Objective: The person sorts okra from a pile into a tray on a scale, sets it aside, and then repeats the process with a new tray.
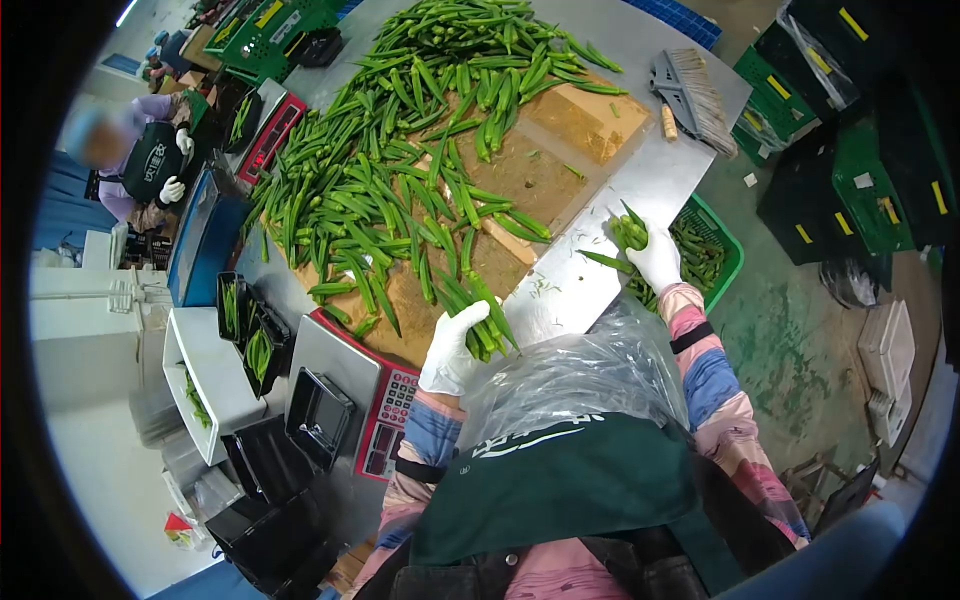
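My left hand (455,348), in a white glove, is closed round a bunch of okra (487,325) at the near edge of the pile. In my gloved right hand (656,260) there are a few more okra pods (628,235), held at the table's right edge over a green basket (735,262). That basket has okra inside it, partly hidden by my hand and forearm. A large heap of okra (370,180) spreads over cardboard (590,120) on the metal table (670,185).
A brush (690,95) lies at the table's far right. To the left stand a red scale (385,420), black trays (318,415) and trays holding okra (258,350). Stacked crates (870,200) are on the right. Another person (135,160) in white gloves works at far left.
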A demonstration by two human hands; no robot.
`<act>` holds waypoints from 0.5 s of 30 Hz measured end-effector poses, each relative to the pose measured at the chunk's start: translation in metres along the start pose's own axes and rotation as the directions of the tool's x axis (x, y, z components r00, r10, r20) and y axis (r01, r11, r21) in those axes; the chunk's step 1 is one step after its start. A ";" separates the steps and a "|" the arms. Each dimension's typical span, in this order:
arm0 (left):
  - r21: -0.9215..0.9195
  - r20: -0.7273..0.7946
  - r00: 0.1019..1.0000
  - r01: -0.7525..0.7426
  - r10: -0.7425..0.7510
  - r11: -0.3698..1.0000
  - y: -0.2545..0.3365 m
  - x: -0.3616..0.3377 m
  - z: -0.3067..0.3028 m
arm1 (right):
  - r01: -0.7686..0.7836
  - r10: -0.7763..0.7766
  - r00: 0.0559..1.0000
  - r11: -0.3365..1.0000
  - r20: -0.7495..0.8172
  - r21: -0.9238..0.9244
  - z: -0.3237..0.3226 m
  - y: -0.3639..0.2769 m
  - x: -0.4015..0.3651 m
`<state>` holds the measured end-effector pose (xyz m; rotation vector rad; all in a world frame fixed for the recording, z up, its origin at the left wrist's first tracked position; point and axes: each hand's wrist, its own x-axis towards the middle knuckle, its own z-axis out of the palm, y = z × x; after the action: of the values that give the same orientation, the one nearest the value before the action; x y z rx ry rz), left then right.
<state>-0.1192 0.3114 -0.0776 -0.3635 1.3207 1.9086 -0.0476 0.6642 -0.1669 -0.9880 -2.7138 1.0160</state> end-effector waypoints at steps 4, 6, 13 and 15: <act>-0.003 -0.035 0.999 0.002 -0.002 1.000 -0.002 0.004 -0.003 | -0.017 0.035 0.991 0.990 -0.132 0.138 -0.001 -0.008 0.004; 0.014 -0.041 0.999 0.018 -0.018 1.000 -0.003 0.001 -0.010 | -0.029 0.087 0.983 0.944 -0.164 0.328 -0.010 -0.011 0.006; 0.141 -0.009 0.999 -0.042 0.044 0.989 -0.001 -0.002 0.008 | -0.033 0.035 0.999 0.992 0.016 -0.123 0.007 -0.018 0.005; 0.052 -0.017 1.000 -0.024 0.025 0.998 0.006 -0.005 0.018 | -0.103 0.106 0.993 0.993 0.044 -0.056 0.009 -0.021 0.008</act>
<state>-0.1165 0.3241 -0.0630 -0.3395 1.3895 1.8912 -0.0675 0.6521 -0.1621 -1.1406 -2.7665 0.9997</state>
